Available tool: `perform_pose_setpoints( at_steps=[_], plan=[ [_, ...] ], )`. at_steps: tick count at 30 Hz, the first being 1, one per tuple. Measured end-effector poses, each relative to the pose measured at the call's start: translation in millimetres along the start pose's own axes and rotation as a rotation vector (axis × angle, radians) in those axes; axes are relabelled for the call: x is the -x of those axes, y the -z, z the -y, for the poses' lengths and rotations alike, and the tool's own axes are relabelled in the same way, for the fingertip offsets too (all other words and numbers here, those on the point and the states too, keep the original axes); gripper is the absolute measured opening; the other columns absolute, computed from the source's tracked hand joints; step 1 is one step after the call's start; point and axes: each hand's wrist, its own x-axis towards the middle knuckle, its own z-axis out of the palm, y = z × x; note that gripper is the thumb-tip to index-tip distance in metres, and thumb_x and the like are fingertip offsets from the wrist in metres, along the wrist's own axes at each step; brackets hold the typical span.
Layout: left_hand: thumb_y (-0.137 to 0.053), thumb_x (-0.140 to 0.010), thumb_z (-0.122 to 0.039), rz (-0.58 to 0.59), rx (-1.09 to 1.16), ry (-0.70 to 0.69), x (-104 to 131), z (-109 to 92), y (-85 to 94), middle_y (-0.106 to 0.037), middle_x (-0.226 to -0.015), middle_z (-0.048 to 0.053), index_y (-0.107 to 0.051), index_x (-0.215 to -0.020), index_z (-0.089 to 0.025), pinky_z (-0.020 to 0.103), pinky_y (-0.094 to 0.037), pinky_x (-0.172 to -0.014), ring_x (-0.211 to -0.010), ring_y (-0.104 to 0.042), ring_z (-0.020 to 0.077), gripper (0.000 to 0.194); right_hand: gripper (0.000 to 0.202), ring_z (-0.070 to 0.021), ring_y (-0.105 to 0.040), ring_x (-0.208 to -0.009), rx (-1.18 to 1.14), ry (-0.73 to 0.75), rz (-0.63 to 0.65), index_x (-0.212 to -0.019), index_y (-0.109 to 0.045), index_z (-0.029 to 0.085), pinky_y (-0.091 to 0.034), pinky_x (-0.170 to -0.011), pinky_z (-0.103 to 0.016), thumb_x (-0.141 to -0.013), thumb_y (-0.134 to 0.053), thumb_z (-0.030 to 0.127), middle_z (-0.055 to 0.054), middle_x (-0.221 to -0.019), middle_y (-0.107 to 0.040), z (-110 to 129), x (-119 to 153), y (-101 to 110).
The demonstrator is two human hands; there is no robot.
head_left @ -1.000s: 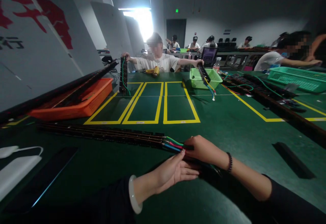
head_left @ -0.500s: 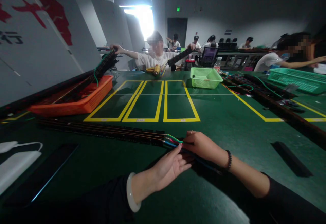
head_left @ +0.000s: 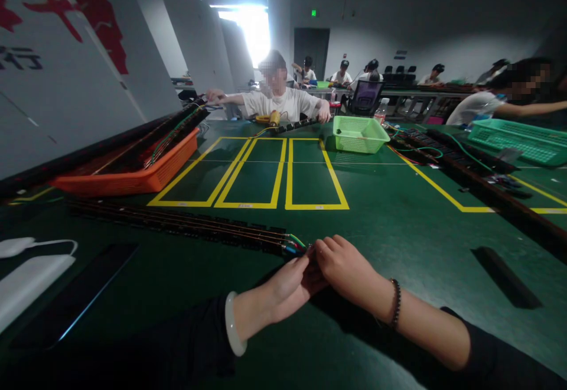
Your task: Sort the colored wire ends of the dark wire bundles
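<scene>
A long black segmented strip (head_left: 190,226) with thin copper-coloured lines lies across the table on the left. From its right end come short green, red and blue wires (head_left: 296,241). My left hand (head_left: 283,291) reaches in from below, thumb and fingers closed on these wires. Against its fingertips, my right hand (head_left: 348,269) is closed over the wires' far ends with curled fingers. The two hands touch, and the wire ends are hidden between them.
An orange basket (head_left: 175,164) with black strips stands at the far left, a light green basket (head_left: 360,136) at the back. Yellow tape rectangles (head_left: 245,205) mark the table. A phone-like black slab (head_left: 80,295) and a dark bar (head_left: 505,276) flank my arms. A co-worker (head_left: 279,103) sits opposite.
My right hand has shifted slightly left and its fingers have curled tighter over the wires. My left fingers have closed in. The co-worker opposite has lowered the strips held in both hands.
</scene>
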Motion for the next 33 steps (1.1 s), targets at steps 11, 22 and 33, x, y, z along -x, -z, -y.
perform_pose_setpoints(
  at_steps=[11,22,33],
  plan=[
    [-0.043,-0.091,-0.022,-0.044,0.275,-0.083,-2,3,-5.1,-0.060,-0.103,0.008,-0.053,-0.101,-0.013,0.029,-0.042,-0.088,-0.096,-0.055,0.0153,0.017,0.014,-0.0218,-0.050,-0.084,-0.091,-0.088,0.001,-0.088,-0.064,0.012,-0.042,-0.071,-0.034,-0.084,-0.053,0.018,-0.010,-0.087,-0.056,12,3,-1],
    [-0.044,-0.091,-0.030,-0.023,0.282,-0.026,8,-5,-15.3,-0.061,-0.092,0.008,-0.059,-0.086,-0.011,0.032,-0.038,-0.094,-0.089,-0.057,0.0151,0.024,0.029,-0.0171,-0.056,-0.067,-0.334,-0.335,0.183,-0.079,-0.060,0.017,-0.041,-0.059,-0.029,-0.081,-0.058,0.045,-0.004,-0.077,-0.059,-17,9,41],
    [-0.046,-0.090,-0.033,0.055,0.221,-0.096,2,3,-6.9,-0.064,-0.096,0.010,-0.053,-0.098,-0.012,0.036,-0.039,-0.097,-0.096,-0.060,0.0188,0.023,0.010,-0.0188,-0.063,-0.067,-0.446,-0.347,0.471,-0.089,-0.056,0.017,-0.036,-0.052,-0.025,-0.085,-0.053,0.026,-0.005,-0.074,-0.065,-28,13,46]
  ],
)
